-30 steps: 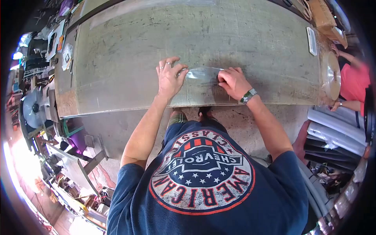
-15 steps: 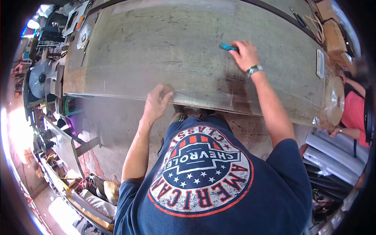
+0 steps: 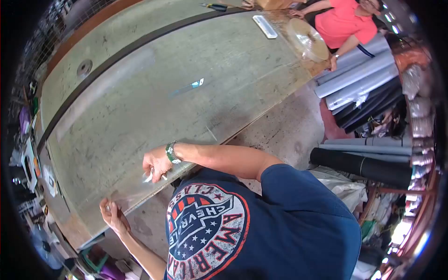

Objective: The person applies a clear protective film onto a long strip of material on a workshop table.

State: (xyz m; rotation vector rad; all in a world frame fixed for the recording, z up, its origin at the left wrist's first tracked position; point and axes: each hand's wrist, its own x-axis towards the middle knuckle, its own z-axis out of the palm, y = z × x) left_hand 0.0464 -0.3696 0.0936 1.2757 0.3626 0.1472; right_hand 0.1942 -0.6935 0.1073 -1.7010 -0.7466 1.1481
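Observation:
A clear plastic sheet (image 3: 135, 190) lies over the near edge of the worktable (image 3: 126, 105), shiny between my hands. My right hand (image 3: 157, 161), wearing a green and white bracelet, is closed on a bunched, whitish bit of this sheet. Farther left, at the table's corner end, my left hand (image 3: 113, 217) has its fingers pinched at the sheet's edge; the exact grip is hard to make out. A teal cutter (image 3: 196, 84) lies on the tabletop, away from both hands and blurred.
A big roll of clear film (image 3: 308, 41) rests at the table's far right end, beside a co-worker in a pink shirt (image 3: 343, 23). A white oblong case (image 3: 264, 27), pliers (image 3: 214, 7) and a dark bar (image 3: 112, 53) are on the table. Grey rolls (image 3: 361, 77) stand beyond.
My right hand has let go of the teal cutter, which now lies on the table, and has come over near my left hand. The view has turned and my body leans left.

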